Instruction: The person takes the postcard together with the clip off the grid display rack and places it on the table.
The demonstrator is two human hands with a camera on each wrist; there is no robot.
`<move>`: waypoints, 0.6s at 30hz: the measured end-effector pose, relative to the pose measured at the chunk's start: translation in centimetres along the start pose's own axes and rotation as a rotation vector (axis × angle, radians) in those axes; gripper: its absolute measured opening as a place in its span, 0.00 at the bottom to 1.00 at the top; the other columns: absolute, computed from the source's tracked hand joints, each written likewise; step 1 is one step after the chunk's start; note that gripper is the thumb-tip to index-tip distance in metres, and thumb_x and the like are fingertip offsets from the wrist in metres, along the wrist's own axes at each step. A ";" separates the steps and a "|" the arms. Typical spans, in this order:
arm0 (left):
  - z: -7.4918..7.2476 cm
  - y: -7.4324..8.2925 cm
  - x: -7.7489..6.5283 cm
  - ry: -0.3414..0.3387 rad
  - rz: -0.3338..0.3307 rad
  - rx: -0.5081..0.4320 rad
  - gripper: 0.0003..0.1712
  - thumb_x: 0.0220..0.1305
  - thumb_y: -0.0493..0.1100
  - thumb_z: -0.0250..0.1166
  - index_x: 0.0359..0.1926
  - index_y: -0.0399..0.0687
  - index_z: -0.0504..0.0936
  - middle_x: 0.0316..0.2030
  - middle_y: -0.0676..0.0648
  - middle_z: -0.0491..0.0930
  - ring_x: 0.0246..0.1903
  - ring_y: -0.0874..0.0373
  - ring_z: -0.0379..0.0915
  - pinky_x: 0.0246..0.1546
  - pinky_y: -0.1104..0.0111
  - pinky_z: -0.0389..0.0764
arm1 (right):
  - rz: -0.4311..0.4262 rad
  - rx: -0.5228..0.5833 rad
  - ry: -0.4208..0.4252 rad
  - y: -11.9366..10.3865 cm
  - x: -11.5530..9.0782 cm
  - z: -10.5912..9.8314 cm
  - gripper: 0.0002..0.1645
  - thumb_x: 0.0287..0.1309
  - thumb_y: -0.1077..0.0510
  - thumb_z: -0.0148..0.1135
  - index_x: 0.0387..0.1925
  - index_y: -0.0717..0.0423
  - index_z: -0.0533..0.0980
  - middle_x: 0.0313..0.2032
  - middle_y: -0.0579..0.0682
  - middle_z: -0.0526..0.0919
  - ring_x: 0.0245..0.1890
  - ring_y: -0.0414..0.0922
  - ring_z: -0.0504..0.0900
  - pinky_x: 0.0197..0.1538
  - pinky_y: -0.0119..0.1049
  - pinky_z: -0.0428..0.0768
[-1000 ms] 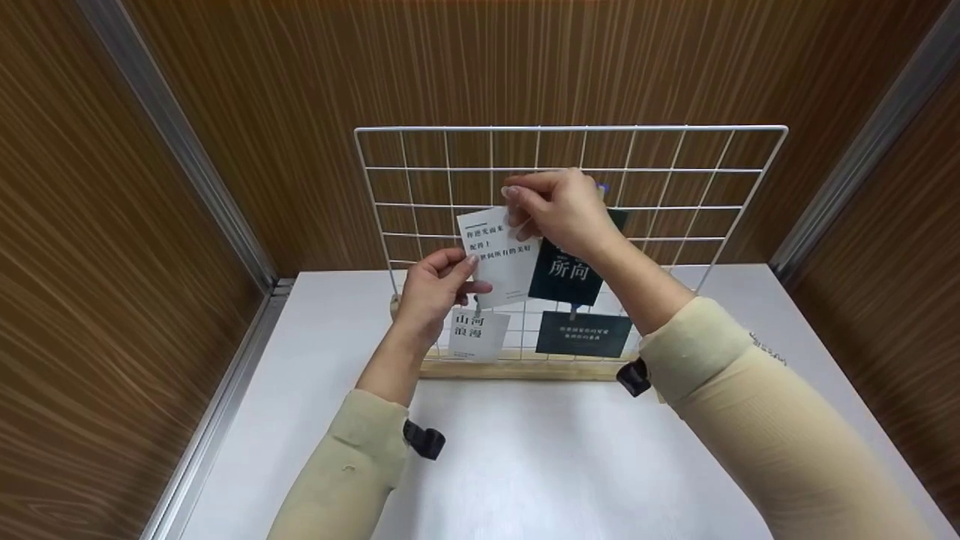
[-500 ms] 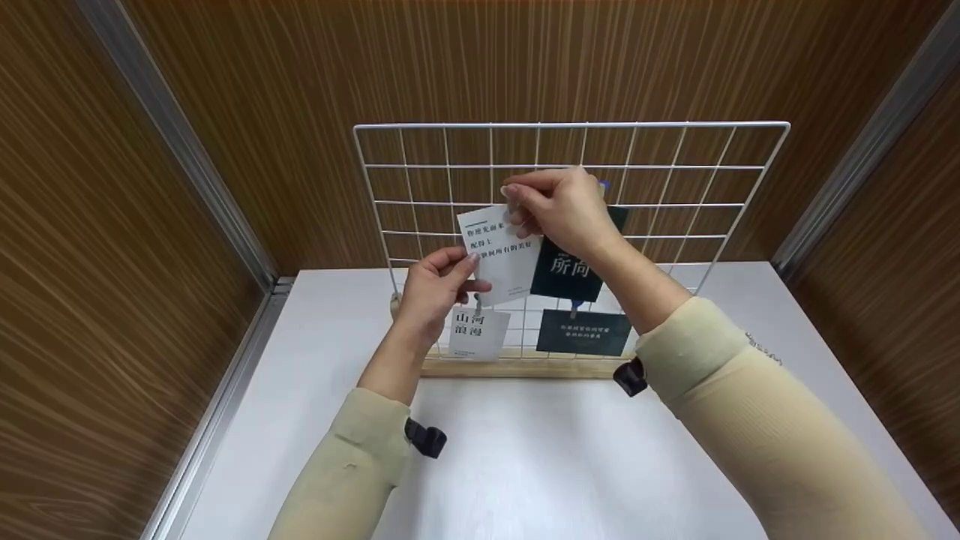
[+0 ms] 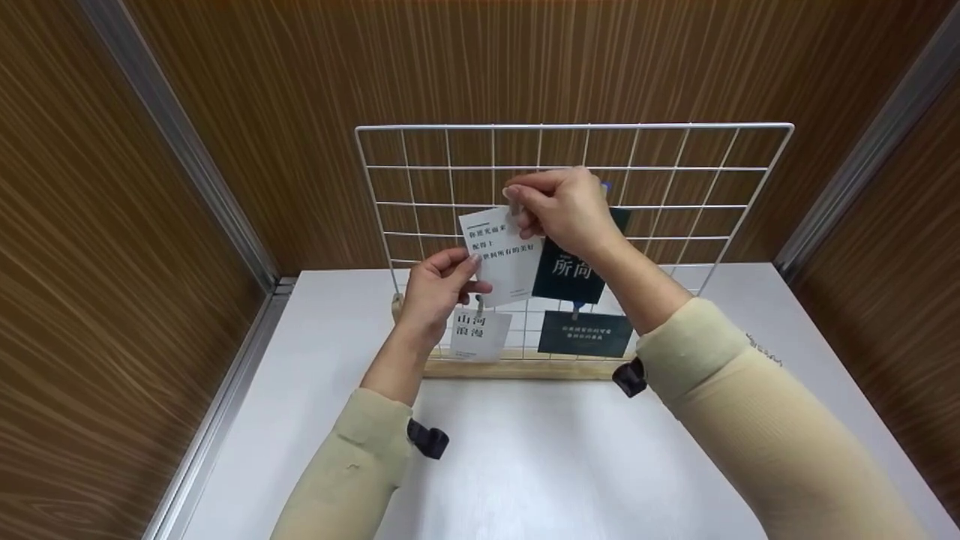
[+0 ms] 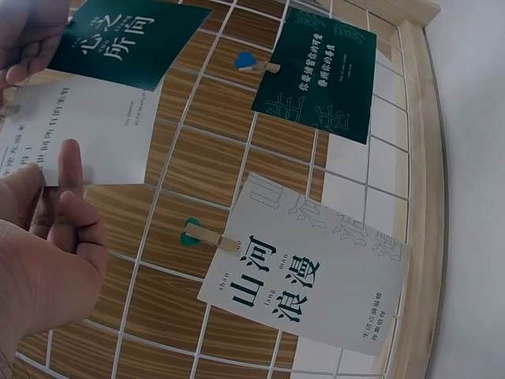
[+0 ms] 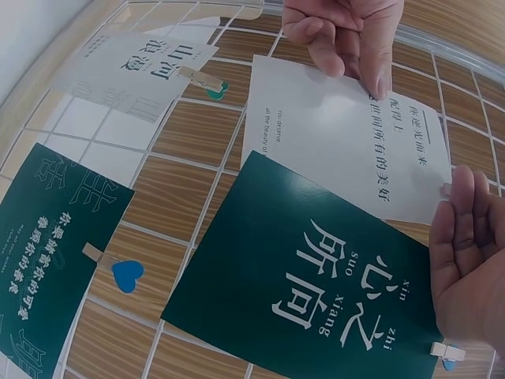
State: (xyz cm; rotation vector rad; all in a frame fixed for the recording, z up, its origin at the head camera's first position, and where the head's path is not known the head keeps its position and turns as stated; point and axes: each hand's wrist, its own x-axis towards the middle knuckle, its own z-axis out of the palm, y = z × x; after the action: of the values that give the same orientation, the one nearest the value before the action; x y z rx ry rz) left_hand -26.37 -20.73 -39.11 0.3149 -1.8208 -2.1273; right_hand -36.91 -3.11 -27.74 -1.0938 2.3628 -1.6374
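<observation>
My left hand [image 3: 435, 289] pinches the left edge of a white card [image 3: 506, 274] with printed characters, tilted slightly against a white wire grid [image 3: 675, 124]. At that card's top edge, my right hand [image 3: 566, 210] pinches a small wooden clothespin [image 3: 514, 208], mostly hidden by the fingers. Just right of the white card hangs a dark green card [image 5: 316, 276], partly behind my right hand in the head view. A clothespin [image 5: 447, 352] with a blue heart holds its top edge. The two cards overlap in the right wrist view.
Lower on the grid hang another white card [image 4: 308, 276] on a green-heart clothespin [image 4: 211, 237] and a dark green card [image 3: 586, 334] on a blue-heart one. The grid stands in a wooden base [image 3: 517, 369] on a white table [image 3: 540, 465]. Wood-grain panels [image 3: 300, 67] enclose it.
Both hands stay almost in place on the white card and its clothespin. The right fingertips have shifted slightly, and a bit more of the clothespin shows beneath them.
</observation>
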 end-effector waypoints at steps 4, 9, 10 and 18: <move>-0.1 -0.1 -0.1 0.010 -0.002 0.008 0.09 0.76 0.42 0.68 0.52 0.48 0.89 0.45 0.44 0.89 0.34 0.53 0.89 0.32 0.68 0.74 | -0.003 0.002 0.003 0.0 0.0 0.1 0.13 0.76 0.56 0.65 0.54 0.54 0.88 0.35 0.55 0.85 0.29 0.45 0.86 0.36 0.33 0.87; -0.1 -0.1 -0.1 0.011 0.003 0.015 0.08 0.76 0.41 0.68 0.51 0.48 0.89 0.44 0.44 0.89 0.33 0.54 0.88 0.32 0.69 0.74 | -0.005 0.022 0.029 0.2 -0.1 0.2 0.12 0.76 0.57 0.65 0.53 0.54 0.89 0.33 0.55 0.86 0.30 0.45 0.85 0.37 0.33 0.87; 0.0 -0.2 -0.1 0.009 0.004 0.017 0.08 0.76 0.41 0.68 0.51 0.48 0.89 0.44 0.44 0.89 0.33 0.54 0.88 0.32 0.69 0.74 | -0.004 0.032 0.037 0.2 -0.1 0.2 0.12 0.76 0.57 0.65 0.53 0.54 0.89 0.33 0.55 0.86 0.30 0.45 0.85 0.37 0.33 0.87; -0.1 -0.7 -0.3 0.005 0.002 0.022 0.08 0.76 0.40 0.67 0.51 0.47 0.89 0.44 0.44 0.89 0.32 0.55 0.88 0.32 0.68 0.73 | 0.005 0.081 0.073 0.5 -0.2 0.4 0.13 0.74 0.56 0.66 0.52 0.56 0.89 0.29 0.55 0.85 0.27 0.43 0.84 0.36 0.32 0.87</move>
State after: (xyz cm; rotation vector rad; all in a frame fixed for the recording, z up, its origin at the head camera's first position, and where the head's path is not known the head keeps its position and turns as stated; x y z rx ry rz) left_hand -26.08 -20.64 -39.81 0.3237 -1.8419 -2.1047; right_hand -36.87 -3.17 -28.42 -1.0294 2.3172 -1.7843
